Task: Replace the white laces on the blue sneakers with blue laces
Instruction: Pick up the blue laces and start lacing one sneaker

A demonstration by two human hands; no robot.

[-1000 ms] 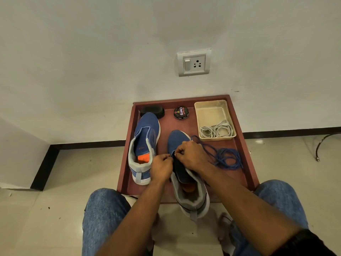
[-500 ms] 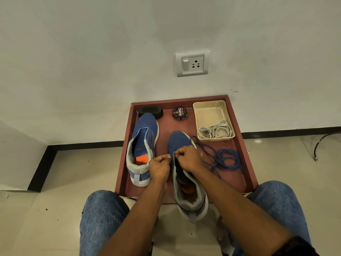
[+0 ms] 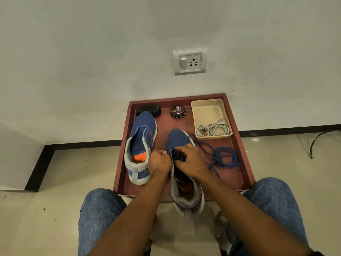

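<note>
Two blue sneakers without laces lie on a reddish-brown tray (image 3: 239, 145). The left sneaker (image 3: 141, 143) lies untouched. The right sneaker (image 3: 178, 139) overhangs the tray's near edge with its heel. My left hand (image 3: 159, 162) grips its left eyelet edge with curled fingers. My right hand (image 3: 191, 161) pinches at the tongue and eyelets, where a blue lace (image 3: 219, 157) leads off and lies in a loose pile to the right. The removed white laces (image 3: 213, 129) lie coiled in a beige basket (image 3: 210, 108).
A black brush (image 3: 148, 110) and a round shoe polish tin (image 3: 177, 111) stand at the tray's far edge. My knees in jeans flank the tray's near side. A wall with a socket (image 3: 190, 60) rises just behind. A black cable (image 3: 321, 139) lies on the floor at right.
Both hands have stayed at the right sneaker's front eyelets; the fingers have shifted slightly and the dark tongue now shows between them. The view has drifted a little.
</note>
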